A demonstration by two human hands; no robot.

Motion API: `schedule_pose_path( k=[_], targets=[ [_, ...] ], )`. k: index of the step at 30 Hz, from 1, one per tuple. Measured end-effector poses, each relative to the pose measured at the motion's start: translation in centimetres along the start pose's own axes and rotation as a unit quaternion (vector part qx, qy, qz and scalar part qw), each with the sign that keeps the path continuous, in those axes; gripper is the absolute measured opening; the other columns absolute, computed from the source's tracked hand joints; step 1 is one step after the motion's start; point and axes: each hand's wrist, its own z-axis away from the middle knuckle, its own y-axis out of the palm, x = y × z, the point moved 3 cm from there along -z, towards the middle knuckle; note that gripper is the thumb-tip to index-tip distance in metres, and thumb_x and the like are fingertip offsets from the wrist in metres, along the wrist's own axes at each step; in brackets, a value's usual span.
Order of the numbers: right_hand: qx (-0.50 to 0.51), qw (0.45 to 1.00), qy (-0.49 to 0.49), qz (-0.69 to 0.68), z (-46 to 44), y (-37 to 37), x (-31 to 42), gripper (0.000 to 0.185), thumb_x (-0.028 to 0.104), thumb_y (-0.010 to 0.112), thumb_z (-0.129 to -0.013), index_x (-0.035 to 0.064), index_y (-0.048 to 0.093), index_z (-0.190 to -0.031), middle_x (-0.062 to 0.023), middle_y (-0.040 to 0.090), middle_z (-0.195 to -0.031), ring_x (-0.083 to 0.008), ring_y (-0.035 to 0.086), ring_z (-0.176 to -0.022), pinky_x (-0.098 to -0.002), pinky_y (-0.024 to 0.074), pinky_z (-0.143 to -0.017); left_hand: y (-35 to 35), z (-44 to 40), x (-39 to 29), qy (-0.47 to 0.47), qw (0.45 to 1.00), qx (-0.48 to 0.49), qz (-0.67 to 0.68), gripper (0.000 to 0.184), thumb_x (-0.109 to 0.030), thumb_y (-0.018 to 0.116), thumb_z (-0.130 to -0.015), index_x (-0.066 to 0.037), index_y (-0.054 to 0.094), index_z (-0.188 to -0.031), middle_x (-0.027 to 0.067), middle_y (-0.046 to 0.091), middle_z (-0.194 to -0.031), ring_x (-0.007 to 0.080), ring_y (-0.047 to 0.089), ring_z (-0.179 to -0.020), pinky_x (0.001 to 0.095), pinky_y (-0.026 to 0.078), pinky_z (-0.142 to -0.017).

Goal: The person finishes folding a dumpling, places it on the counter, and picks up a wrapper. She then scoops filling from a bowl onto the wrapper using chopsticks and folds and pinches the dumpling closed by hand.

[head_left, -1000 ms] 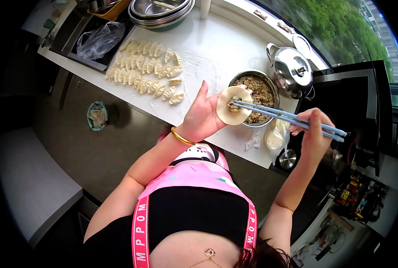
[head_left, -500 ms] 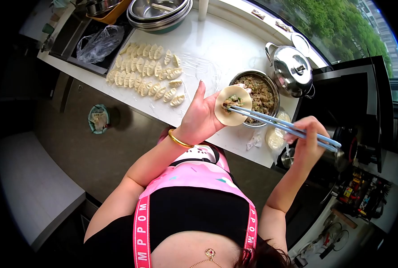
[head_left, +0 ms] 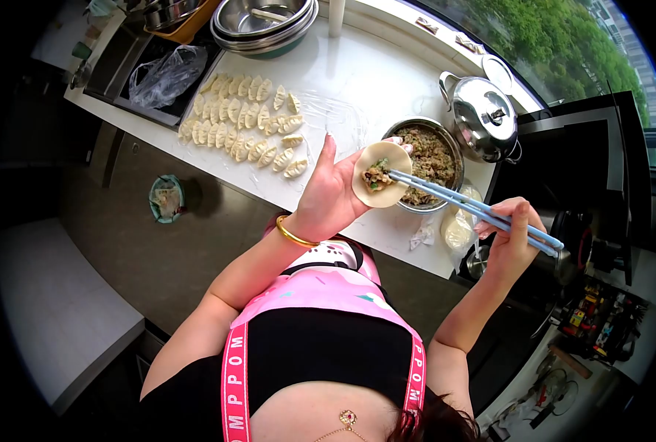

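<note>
A round dumpling wrapper (head_left: 384, 153) rests across the fingers of my left hand (head_left: 328, 190), whose thumb sticks out away from it. On the wrapper's middle sits a small lump of chopped filling (head_left: 377, 178). My right hand (head_left: 516, 234) is closed around a pair of light blue chopsticks (head_left: 475, 208), their tips at the right side of that lump. Just behind the wrapper stands a metal bowl (head_left: 461, 166) of minced filling (head_left: 433, 156), partly hidden by my left fingers. Rows of folded dumplings (head_left: 248, 116) lie on the counter to the left.
A lidded steel pot (head_left: 483, 118) stands beyond the bowl. Wrappers in a plastic bag (head_left: 458, 230) lie at the counter's right edge. Stacked metal basins (head_left: 262, 48) and a clear plastic bag (head_left: 167, 77) are at the far left. A small bin (head_left: 167, 200) stands on the floor.
The chopstick tips have shifted slightly up and right from the middle of the filling, leaving more of the lump exposed. My left hand and the wrapper have hardly moved.
</note>
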Motion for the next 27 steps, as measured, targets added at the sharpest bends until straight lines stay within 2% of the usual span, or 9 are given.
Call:
schedule_pose_path(
  k=[3, 11, 13, 17, 18, 22, 27],
  targets=[
    [-0.023, 0.999, -0.018, -0.016, 0.2, -0.1, 0.0, 0.039, 0.023, 0.052, -0.100, -0.0092, 0.060, -0.078, -0.0156, 0.062, -0.068, -0.0200, 0.062, -0.048, -0.0254, 0.0509, -0.044, 0.0, 0.0, -0.1, 0.003, 1.000, -0.002, -0.015, 0.086, -0.065, 0.015, -0.097, 0.003, 0.020, -0.149, 0.0186, 0.031, -0.152, 0.0310, 0.032, -0.140, 0.0454, 0.025, -0.116],
    [-0.027, 0.999, -0.002, -0.024, 0.2, -0.2, -0.4, 0.040, 0.023, 0.052, -0.100, -0.0090, 0.061, -0.077, -0.0152, 0.061, -0.067, -0.0201, 0.061, -0.048, -0.0252, 0.0502, -0.043, -0.3, -0.2, -0.1, 0.005, 1.000, -0.006, -0.025, 0.086, -0.066, 0.015, -0.097, 0.002, 0.020, -0.149, 0.0195, 0.031, -0.151, 0.0310, 0.031, -0.141, 0.0463, 0.025, -0.116],
    [-0.018, 0.997, -0.050, -0.062, 0.2, -0.1, 0.0, 0.041, 0.022, 0.052, -0.099, -0.0089, 0.061, -0.075, -0.0152, 0.060, -0.067, -0.0201, 0.061, -0.048, -0.0251, 0.0495, -0.042, -0.2, -0.3, 0.0, 0.003, 1.000, -0.008, -0.026, 0.086, -0.066, 0.015, -0.097, 0.002, 0.020, -0.150, 0.0195, 0.030, -0.152, 0.0311, 0.031, -0.141, 0.0465, 0.025, -0.116],
    [0.089, 0.993, -0.074, 0.002, 0.2, 0.9, -0.3, 0.040, 0.021, 0.053, -0.099, -0.0107, 0.063, -0.077, -0.0154, 0.058, -0.069, -0.0205, 0.061, -0.047, -0.0260, 0.0487, -0.040, -0.1, -0.3, 0.0, -0.012, 1.000, -0.014, -0.016, 0.086, -0.066, 0.015, -0.096, 0.001, 0.019, -0.150, 0.0195, 0.029, -0.152, 0.0318, 0.029, -0.142, 0.0465, 0.024, -0.116],
    [0.053, 0.996, -0.069, -0.004, 0.3, 0.7, -0.6, 0.039, 0.021, 0.053, -0.098, -0.0109, 0.064, -0.078, -0.0155, 0.058, -0.068, -0.0207, 0.061, -0.047, -0.0266, 0.0489, -0.039, -0.1, -0.3, 0.0, -0.015, 1.000, -0.018, -0.015, 0.086, -0.066, 0.016, -0.096, 0.001, 0.018, -0.150, 0.0195, 0.029, -0.153, 0.0320, 0.029, -0.142, 0.0464, 0.024, -0.116],
    [0.045, 0.994, -0.075, -0.068, 0.1, -0.3, -0.7, 0.040, 0.021, 0.053, -0.099, -0.0104, 0.063, -0.078, -0.0152, 0.058, -0.068, -0.0211, 0.061, -0.047, -0.0270, 0.0493, -0.040, -0.1, -0.2, -0.1, -0.017, 0.999, -0.018, -0.027, 0.086, -0.066, 0.015, -0.096, 0.001, 0.018, -0.150, 0.0195, 0.029, -0.152, 0.0322, 0.029, -0.142, 0.0465, 0.023, -0.117],
    [-0.014, 0.997, -0.057, -0.046, 0.1, -0.1, -1.6, 0.041, 0.022, 0.051, -0.100, -0.0109, 0.062, -0.079, -0.0154, 0.059, -0.070, -0.0213, 0.062, -0.050, -0.0263, 0.0505, -0.044, 0.1, 0.0, 0.0, -0.018, 1.000, -0.007, -0.021, 0.085, -0.065, 0.015, -0.097, 0.002, 0.019, -0.150, 0.0193, 0.030, -0.152, 0.0318, 0.029, -0.142, 0.0463, 0.023, -0.117]
  ],
)
